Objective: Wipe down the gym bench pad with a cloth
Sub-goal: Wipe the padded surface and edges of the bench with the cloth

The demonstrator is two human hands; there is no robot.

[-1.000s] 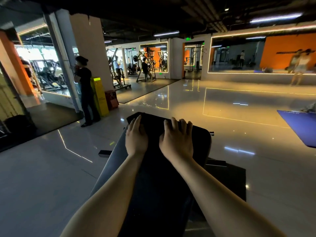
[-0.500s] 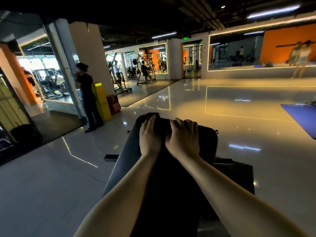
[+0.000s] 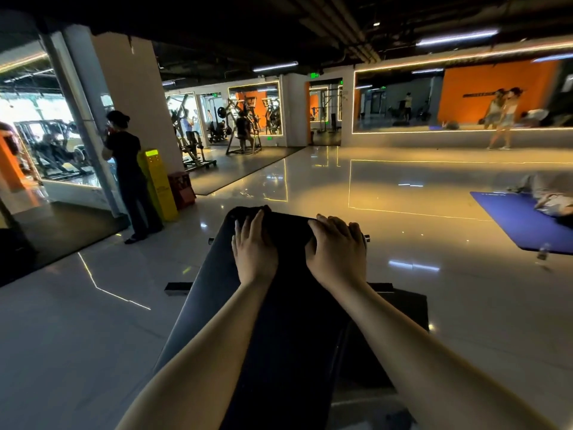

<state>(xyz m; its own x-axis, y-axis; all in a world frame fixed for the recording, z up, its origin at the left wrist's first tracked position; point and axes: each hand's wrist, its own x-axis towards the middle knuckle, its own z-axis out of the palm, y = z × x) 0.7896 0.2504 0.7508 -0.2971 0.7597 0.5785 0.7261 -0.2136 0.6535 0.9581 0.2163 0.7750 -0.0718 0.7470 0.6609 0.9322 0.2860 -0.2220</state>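
Note:
A long dark gym bench pad (image 3: 198,308) runs away from me down the middle of the view. A black cloth (image 3: 291,308) lies lengthwise over it, reaching the far end. My left hand (image 3: 254,245) presses flat on the cloth near the far left corner, fingers together and pointing away. My right hand (image 3: 336,248) presses on the cloth near the far right corner, its fingers curled slightly over the pad's edge. Both forearms stretch out above the cloth. In the dim light the cloth's edges are hard to tell from the pad.
Glossy floor surrounds the bench, whose base bar (image 3: 178,288) sticks out at the left. A person in black (image 3: 127,175) stands by a yellow stand (image 3: 158,184) at the left. A blue mat (image 3: 521,221) with someone lying on it is at the right. Weight machines stand far back.
My hands, close together before, have spread apart across the far end of the pad, the left going left and the right going right. The view has shifted slightly.

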